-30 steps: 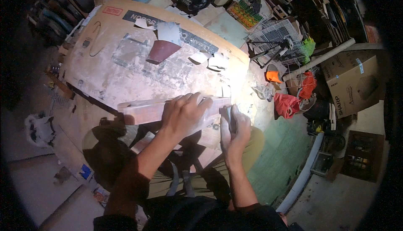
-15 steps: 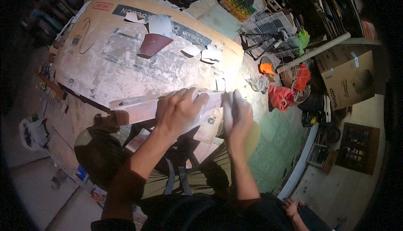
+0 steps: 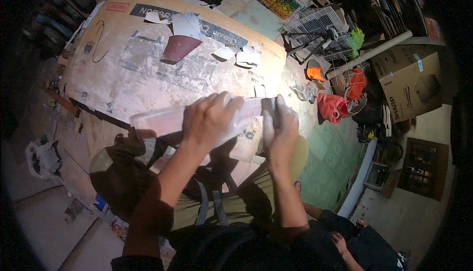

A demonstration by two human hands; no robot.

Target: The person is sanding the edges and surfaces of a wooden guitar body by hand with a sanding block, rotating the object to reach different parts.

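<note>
A long, pale pinkish box-shaped piece [image 3: 160, 122], dusty like wood, lies in front of me above my lap, along the near edge of the cardboard. My left hand [image 3: 209, 119] is closed around its middle from above. Near its right end, my whitened right hand [image 3: 281, 128] is closed with the thumb on one side. A small dark piece [image 3: 268, 105] that looks like folded sandpaper shows between those fingers, against the long piece. White dust coats the fingers of both hands.
A dusty cardboard sheet [image 3: 113, 74] spreads ahead, bearing a maroon sheet [image 3: 181, 49], torn white pieces [image 3: 248, 57] and a bent wire [image 3: 100, 42]. To the right are a wire rack [image 3: 315, 27], a red bag [image 3: 331, 107] and a carton [image 3: 411, 86]. Another person's hand [image 3: 340, 243] shows lower right.
The long piece has tilted, and its broad face now shows more. My right fingers have shifted, revealing the dark piece. More of the other person has come into view at lower right.
</note>
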